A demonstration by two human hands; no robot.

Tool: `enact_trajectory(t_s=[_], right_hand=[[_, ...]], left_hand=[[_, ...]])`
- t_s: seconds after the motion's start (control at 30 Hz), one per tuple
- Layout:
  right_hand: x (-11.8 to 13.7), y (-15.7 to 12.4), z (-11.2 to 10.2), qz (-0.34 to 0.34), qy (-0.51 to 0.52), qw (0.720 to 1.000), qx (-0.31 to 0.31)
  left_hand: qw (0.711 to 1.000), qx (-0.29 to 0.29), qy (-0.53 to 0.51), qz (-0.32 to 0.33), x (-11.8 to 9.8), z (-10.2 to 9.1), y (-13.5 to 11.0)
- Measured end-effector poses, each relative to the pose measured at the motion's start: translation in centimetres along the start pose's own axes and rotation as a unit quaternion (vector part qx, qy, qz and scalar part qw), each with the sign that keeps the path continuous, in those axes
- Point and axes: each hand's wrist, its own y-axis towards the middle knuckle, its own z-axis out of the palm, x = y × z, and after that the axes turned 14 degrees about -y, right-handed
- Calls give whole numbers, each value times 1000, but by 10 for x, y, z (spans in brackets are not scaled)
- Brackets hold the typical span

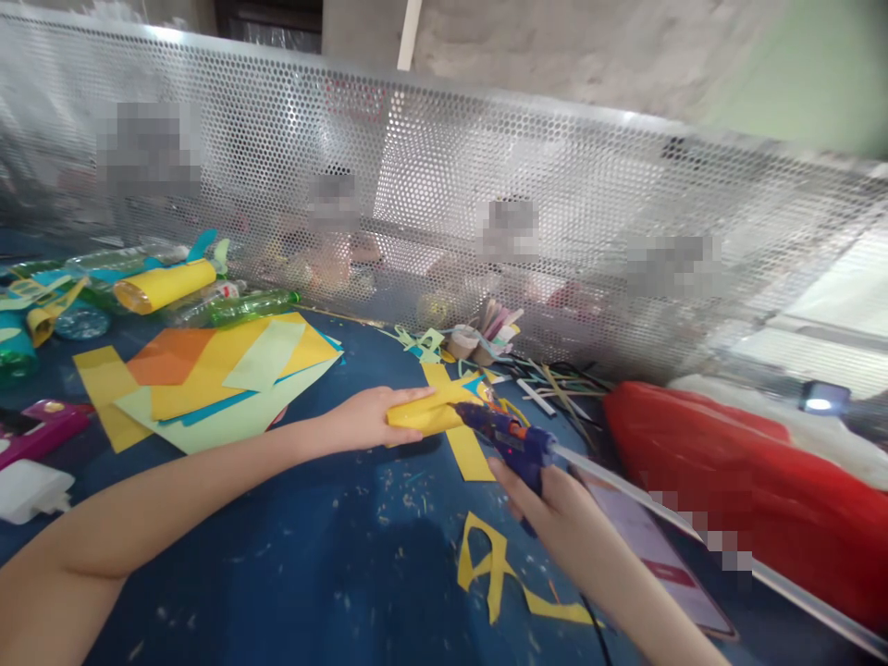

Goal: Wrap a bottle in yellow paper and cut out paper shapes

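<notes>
My left hand (364, 418) is closed around a yellow paper roll (434, 411) lying across the blue table top (333, 555). My right hand (555, 504) grips a blue hot glue gun (510, 442) with an orange tip. The gun's nozzle points left at the right end of the roll, close to it or touching it. A clear glue stick (624, 486) juts out behind the gun. A yellow paper strip (462, 444) lies under the roll.
Sheets of yellow, orange and green paper (222, 379) lie at the left, with plastic bottles (242, 305) and a yellow paper rocket (163, 285) behind. A red bag (749, 490) sits at the right. Yellow offcuts (496, 564) lie near me. A perforated metal screen (444, 213) fences the back; people sit beyond it.
</notes>
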Motion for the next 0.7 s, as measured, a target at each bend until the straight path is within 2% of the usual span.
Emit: enact_trajectory(t_s=[0.17,0.37,0.7], right_hand=[[-17,7,-4,55,11,996,70],[-27,8,-5,74,21,996,53],[-24,8,-6,94,12,994,49]], left_hand=[[1000,6,-2,-1,1,1,0],[1000,5,10,4,0,2,0],[1000,4,23,-18,-1,2,0]])
